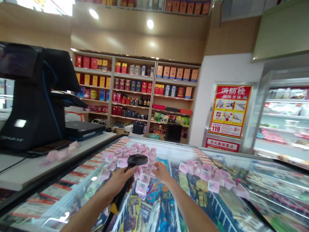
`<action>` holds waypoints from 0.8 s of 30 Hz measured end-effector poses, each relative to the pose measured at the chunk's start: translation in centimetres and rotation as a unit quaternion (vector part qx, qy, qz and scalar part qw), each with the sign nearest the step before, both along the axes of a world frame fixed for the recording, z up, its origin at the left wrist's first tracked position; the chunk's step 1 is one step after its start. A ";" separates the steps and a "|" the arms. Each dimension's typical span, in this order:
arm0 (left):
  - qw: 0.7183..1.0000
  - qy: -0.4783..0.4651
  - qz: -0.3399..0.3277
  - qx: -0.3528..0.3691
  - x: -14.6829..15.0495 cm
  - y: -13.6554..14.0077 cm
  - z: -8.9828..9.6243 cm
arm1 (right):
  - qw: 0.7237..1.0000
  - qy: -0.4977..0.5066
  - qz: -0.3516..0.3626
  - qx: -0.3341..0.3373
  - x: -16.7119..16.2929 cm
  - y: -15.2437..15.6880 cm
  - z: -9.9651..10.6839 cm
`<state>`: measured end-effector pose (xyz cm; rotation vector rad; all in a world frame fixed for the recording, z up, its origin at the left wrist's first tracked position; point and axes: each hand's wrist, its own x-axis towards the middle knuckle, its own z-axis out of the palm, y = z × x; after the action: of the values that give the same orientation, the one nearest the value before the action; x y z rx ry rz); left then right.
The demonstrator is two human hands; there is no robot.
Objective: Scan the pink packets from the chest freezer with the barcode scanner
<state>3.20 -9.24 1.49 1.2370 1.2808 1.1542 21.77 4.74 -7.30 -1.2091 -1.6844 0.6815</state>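
Observation:
My left hand [120,182] is wrapped round the handle of a black barcode scanner [137,159] with a yellow accent low on its grip. The scanner's head points away from me, over a heap of pink barcode labels [122,162] in a long folded strip on the glass freezer top. Just right of the scanner, my right hand [162,173] has thumb and fingers pinched at the edge of a pink label [153,170]. Nearer to me, between my hands, a label with a printed barcode [141,187] hangs from the heap.
Under the glass, the chest freezer [176,154] holds bright packets in wire baskets. More pink labels [213,186] trail across its right side. At left, a counter [14,172] carries a black register terminal [31,106]. Shelves of boxes [132,85] line the back wall; a lit fridge [285,119] stands right.

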 end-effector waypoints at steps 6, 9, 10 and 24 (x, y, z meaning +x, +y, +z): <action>0.998 -0.005 -0.055 0.002 1.6 -0.2 0.4 | 0.962 0.249 -0.041 -0.103 3.9 -0.1 0.1; 0.998 0.008 -0.065 -0.007 2.6 -0.3 0.5 | 0.926 0.353 -0.038 -0.126 5.1 -0.6 0.5; 0.998 0.012 -0.069 -0.008 3.0 -0.2 0.5 | 0.915 0.381 -0.034 -0.132 5.4 -0.7 0.7; 0.987 0.004 -0.163 0.004 5.0 -0.1 0.1 | 0.855 0.501 -0.057 -0.123 7.1 -0.3 0.5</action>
<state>8.23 -9.33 1.63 1.3967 1.0322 0.9192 28.85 4.40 -6.82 -0.8414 -0.6525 1.2087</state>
